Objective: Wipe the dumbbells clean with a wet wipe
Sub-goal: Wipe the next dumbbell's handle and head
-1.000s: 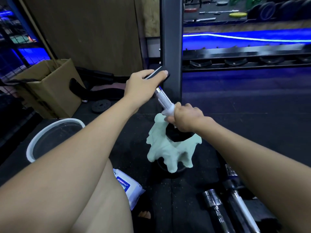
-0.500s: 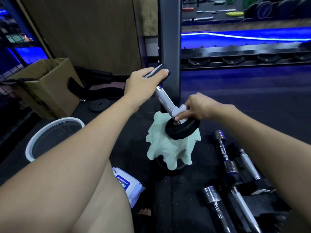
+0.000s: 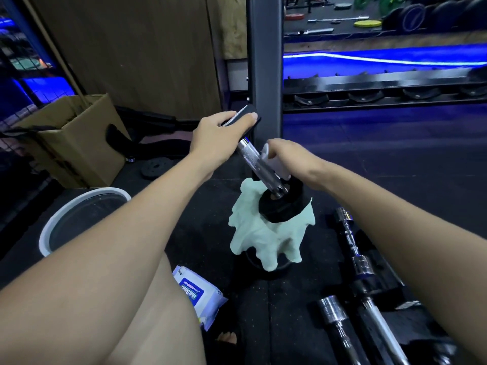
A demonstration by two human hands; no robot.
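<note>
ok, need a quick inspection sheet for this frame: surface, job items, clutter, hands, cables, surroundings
Surface: dark rubber floor.
Job's things: dumbbell tilted, lower plate on a green cloth; wipe against its handle; wipe pack on floor.
Clutter: bars at right, bucket, box.
Hands: left hand grips the upper end; right hand holds the wipe.
Cables: nothing seen.
Surroundings: rack post, wood panel.

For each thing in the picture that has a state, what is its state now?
Dumbbell: tilted, lower plate on the cloth.
Left hand: grips the dumbbell's top end.
Right hand: holds the wet wipe against the handle.
Green cloth: crumpled, draped.
Wipes pack: lying on the floor.
Cardboard box: open.
</note>
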